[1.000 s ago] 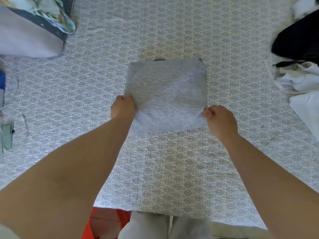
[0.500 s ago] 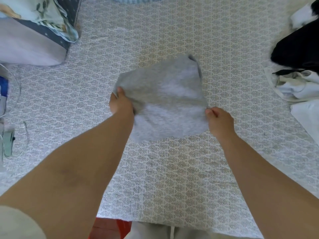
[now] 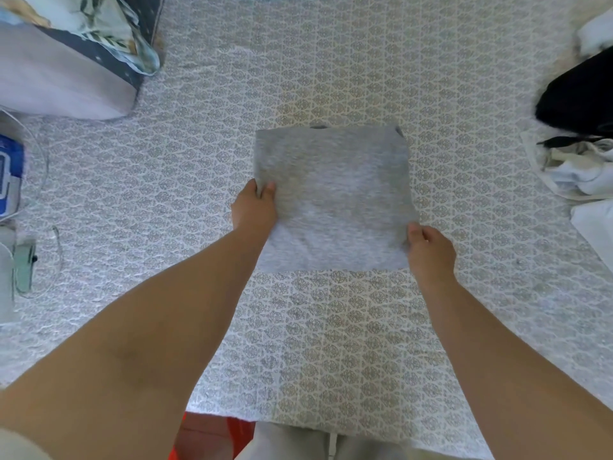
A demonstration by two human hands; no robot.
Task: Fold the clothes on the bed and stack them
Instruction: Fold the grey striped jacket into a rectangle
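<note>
- A pillow (image 3: 63, 78) and a patterned cloth (image 3: 109, 24) are lying at the far left of the bed (image 3: 331, 343), with a cable (image 3: 49, 260) looping below them; if the stack is being started on that side, the folded piece may be set askew on the cable or against the pillow.
- The left edge of the folded grey garment (image 3: 335, 200) is being pinched by the left hand (image 3: 255, 210), thumb on top and the other fingers tucked under the layers. If only the top layer is being caught, the lower layers may be left behind when it is lifted, and the fold may be opened.
- The garment is being held flat in the middle of the bed, squared but with a darker corner peeking out at its far right edge; that loose corner may be dragged out further by any slide across the sheet.
- The near right corner is being gripped by the right hand (image 3: 429, 250), fingers curled round the edge. An uneven lift between the two hands may be twisting the square out of shape.
- Unfolded black clothing (image 3: 577, 91) and white clothing (image 3: 583, 171) are waiting at the far right, well apart from the garment; a stack placed too near them may be knocked over when they are pulled in.
</note>
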